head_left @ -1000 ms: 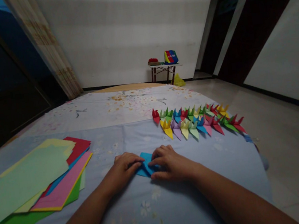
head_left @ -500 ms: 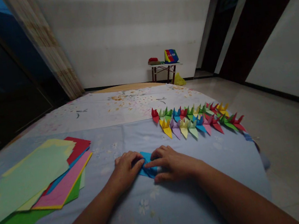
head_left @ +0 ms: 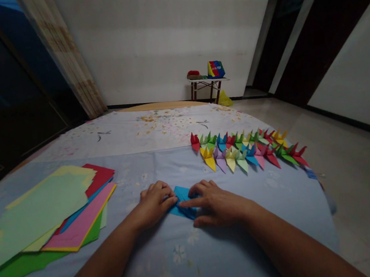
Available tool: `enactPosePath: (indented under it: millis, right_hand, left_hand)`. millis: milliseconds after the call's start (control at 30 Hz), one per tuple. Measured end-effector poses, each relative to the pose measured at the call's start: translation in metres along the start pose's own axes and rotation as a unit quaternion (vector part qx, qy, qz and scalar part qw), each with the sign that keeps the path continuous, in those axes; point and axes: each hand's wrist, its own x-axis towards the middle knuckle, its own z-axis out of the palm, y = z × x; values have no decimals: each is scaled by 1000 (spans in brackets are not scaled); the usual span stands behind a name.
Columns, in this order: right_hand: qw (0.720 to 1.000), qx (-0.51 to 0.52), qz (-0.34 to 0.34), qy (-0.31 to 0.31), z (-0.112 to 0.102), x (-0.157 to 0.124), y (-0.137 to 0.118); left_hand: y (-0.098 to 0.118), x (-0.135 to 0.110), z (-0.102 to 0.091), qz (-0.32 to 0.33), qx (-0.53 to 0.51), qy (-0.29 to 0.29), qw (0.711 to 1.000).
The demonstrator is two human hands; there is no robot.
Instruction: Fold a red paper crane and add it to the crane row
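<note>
Noting left hand and right hand pinning blue folded paper to bedsheet; fingers curled, possibly pinching, I cannot tell.

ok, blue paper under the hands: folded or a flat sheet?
Folded. The blue paper is a small angular piece, far smaller than the flat coloured sheets; left hand and right hand press it down.

A small blue origami paper, partly folded into a flat angular shape, lies on the pale blue floral bedsheet, its edges pinned flat.
</note>
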Motion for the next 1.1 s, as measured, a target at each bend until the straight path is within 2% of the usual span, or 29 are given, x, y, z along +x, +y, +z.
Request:
enactPosePath:
  millis: [133, 300, 400, 533, 700, 1000, 1100]
  right_hand:
    - [1000, 9, 9, 4, -1, 0, -1]
    - [999, 7, 34, 31, 6, 4, 1]
    - [997, -5, 53, 59, 15, 9, 3]
    - [995, -5, 59, 84, 21, 13, 2]
    - [996, -8, 38, 86, 22, 13, 3]
    - [996, -2, 33, 80, 23, 13, 7]
    - [996, 0, 32, 77, 22, 13, 6]
  left_hand:
    - [1, 4, -6, 4, -23, -24, 999]
    - [7, 17, -16, 28, -22, -17, 999]
    - [2, 21, -17, 41, -22, -21, 999]
    - [-9, 15, -14, 39, -28, -33, 998]
    - [-13, 6, -15, 66, -29, -63, 995]
    - [-19, 12, -33, 116, -59, -137, 982]
    - [-21, 14, -31, 119, -84, -128, 981]
